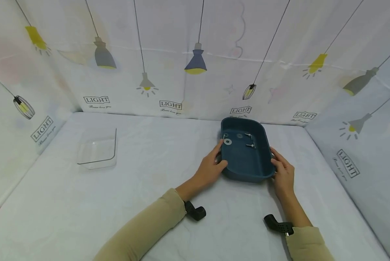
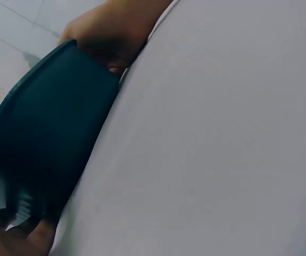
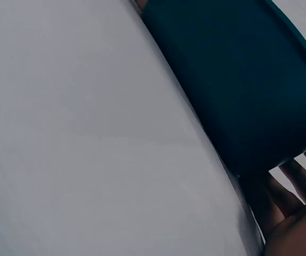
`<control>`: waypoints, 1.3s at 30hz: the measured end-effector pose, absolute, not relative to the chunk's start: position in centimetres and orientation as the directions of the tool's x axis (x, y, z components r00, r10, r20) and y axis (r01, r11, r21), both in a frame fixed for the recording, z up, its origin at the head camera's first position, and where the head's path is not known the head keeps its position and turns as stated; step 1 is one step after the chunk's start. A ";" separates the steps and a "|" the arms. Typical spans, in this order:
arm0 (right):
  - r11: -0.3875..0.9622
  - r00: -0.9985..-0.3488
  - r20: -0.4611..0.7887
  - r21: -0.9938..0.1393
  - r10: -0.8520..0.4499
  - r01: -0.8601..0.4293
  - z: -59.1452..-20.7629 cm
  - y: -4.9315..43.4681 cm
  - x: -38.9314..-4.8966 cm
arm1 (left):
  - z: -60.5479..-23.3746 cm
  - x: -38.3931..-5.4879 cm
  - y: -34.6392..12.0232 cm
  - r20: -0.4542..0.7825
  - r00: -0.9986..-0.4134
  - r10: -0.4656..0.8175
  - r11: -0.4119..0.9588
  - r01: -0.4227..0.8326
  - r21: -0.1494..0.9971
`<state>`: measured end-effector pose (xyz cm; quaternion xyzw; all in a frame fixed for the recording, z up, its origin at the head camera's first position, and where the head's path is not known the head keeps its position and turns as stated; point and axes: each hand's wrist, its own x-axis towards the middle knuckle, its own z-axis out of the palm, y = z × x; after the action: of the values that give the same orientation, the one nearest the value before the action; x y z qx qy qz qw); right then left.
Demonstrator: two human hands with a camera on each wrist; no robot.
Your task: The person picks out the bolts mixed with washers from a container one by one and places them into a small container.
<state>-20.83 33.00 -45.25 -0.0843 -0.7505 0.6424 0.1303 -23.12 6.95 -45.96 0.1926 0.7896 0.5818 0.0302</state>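
Note:
A dark teal plastic tray [image 1: 247,163] with rounded corners sits at the right of the table, held between both hands. My left hand [image 1: 211,166] grips its left side, thumb by the near left corner and fingers along the wall. On the opposite side, my right hand [image 1: 283,175] holds the right wall near the front corner, its fingers [image 3: 286,194] against the outside in the right wrist view. Inside the tray lie a pale washer [image 1: 227,141], a bolt [image 1: 250,145] and a few other small metal pieces. The left wrist view shows the tray's outer wall [image 2: 46,122].
A clear rectangular container [image 1: 97,152] stands on the white-covered table [image 1: 149,203] at the left. Printed fabric walls [image 1: 168,83] with lamp pictures enclose the back and sides. Each wrist wears a black camera mount [image 1: 196,212].

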 end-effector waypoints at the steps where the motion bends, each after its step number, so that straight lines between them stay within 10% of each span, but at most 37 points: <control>1: 0.162 -0.953 0.090 -0.986 0.288 -0.044 -45.2 32.8 -20.8 | -46.0 -23.1 6.7 0.171 -0.926 0.337 0.248 0.263 0.932; 39: 0.218 -0.984 0.124 -0.971 0.126 -0.095 -45.2 25.4 -21.5 | -46.1 -22.8 -1.3 0.150 -0.956 0.250 0.270 0.218 0.938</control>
<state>-21.47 25.39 -45.23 -0.0100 -0.7753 0.6254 0.0882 -22.84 -1.27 -46.06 0.1470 0.7968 0.5859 0.0138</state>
